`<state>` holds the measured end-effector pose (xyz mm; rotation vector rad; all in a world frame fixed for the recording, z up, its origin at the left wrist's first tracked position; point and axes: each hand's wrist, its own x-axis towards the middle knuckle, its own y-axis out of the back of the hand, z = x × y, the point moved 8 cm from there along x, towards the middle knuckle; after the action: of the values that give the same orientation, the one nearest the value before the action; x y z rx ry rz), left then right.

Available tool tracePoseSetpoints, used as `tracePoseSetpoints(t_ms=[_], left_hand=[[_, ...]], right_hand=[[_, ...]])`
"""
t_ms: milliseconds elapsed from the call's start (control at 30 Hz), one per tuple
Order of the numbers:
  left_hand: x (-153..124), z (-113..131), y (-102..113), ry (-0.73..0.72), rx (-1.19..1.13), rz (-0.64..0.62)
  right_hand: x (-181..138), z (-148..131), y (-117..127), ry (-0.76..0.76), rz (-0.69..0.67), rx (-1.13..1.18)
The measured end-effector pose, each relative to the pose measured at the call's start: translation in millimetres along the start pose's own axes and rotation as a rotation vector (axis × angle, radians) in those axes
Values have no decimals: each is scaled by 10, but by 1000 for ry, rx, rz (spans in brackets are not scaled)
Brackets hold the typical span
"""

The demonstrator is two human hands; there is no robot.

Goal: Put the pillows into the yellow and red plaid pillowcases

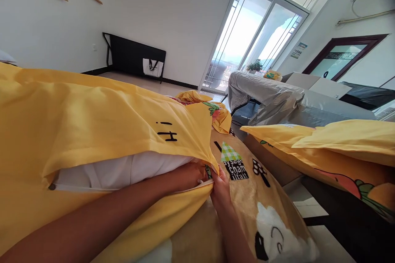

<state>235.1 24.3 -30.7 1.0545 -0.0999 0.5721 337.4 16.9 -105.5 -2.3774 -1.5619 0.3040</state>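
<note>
though two hands (197,174) (221,187), one held cover (101,115)

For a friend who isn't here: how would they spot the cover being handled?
Find the tan printed blanket. The yellow cover lies over its left part. Unlike the yellow fabric at right, it shows black lettering above a wide opening.

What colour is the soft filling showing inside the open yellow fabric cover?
White: the soft filling inside the yellow fabric cover shows best in the head view.

Left hand (195,176) inside yellow cover (108,117), white fabric (120,170)
</note>
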Motion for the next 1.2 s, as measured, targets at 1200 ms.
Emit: tracePoseSetpoints(t_ms=[1200], left_hand=[[-5,-187,29,183,-547,108]], right_hand=[[-111,5,-147,-74,-49,306]])
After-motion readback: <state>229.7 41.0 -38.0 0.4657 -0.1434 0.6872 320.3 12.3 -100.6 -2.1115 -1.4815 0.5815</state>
